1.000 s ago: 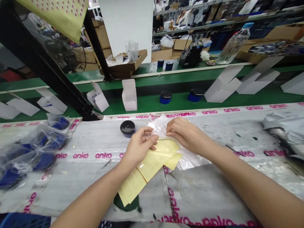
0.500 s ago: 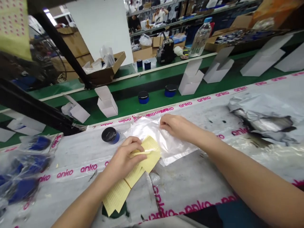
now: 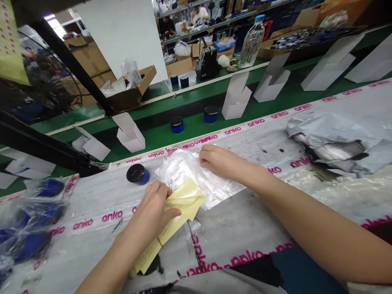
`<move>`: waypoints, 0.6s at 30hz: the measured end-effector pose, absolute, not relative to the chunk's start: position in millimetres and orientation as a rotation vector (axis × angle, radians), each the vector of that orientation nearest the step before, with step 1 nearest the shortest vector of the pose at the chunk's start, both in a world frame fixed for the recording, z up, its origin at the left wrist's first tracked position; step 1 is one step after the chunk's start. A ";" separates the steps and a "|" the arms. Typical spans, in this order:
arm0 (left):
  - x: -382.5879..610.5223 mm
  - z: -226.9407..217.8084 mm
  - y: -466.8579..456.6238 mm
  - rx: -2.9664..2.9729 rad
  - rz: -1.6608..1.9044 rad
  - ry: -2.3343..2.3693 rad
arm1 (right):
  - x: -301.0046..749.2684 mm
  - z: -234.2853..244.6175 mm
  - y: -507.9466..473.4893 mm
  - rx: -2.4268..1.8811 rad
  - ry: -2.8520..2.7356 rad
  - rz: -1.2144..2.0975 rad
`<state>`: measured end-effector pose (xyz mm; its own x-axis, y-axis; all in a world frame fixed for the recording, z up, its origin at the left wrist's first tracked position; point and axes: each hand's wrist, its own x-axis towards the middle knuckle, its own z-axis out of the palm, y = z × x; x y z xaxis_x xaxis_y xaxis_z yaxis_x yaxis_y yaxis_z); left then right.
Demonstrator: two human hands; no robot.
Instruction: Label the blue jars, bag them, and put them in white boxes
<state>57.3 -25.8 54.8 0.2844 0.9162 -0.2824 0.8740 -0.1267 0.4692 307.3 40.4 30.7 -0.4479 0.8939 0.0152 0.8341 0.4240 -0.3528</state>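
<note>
Around the middle of the bench (image 3: 98, 253), from the head cam, the left hand (image 3: 154, 206) has a folded yellow sheet (image 3: 182, 200) pinched, thumb on top and fingers tucked at its far side. The sheet lies slantwise, lower end toward the near edge, upper end overlapping some crinkly white plastic (image 3: 211, 188). The right hand (image 3: 214, 159) sits on that plastic closer to the far edge, fingers curled down; honestly can't tell if it's actually pinching any. Just left of the plastic, toward the far edge, is a blue jar with a black lid (image 3: 136, 174). Over at the left edge there's a bunch of bagged blue jars (image 3: 36, 222), and toward the right end sits a torn grey bag (image 3: 343, 136). Past the far edge runs a green belt (image 3: 156, 132) with open white boxes (image 3: 235, 104) and two more blue jars (image 3: 177, 125) on it.
</note>
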 end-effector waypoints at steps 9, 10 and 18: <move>17.9 48.7 -41.3 1.443 0.422 1.215 | 330.5 49.6 38.8 -1.514 -2.299 0.562; 11.6 49.0 -42.8 1.393 0.481 1.168 | 334.8 47.1 35.8 -1.597 -2.236 0.571; -9.4 59.6 -63.3 1.092 0.723 1.069 | 303.6 -14.8 -12.9 -1.708 -1.985 0.590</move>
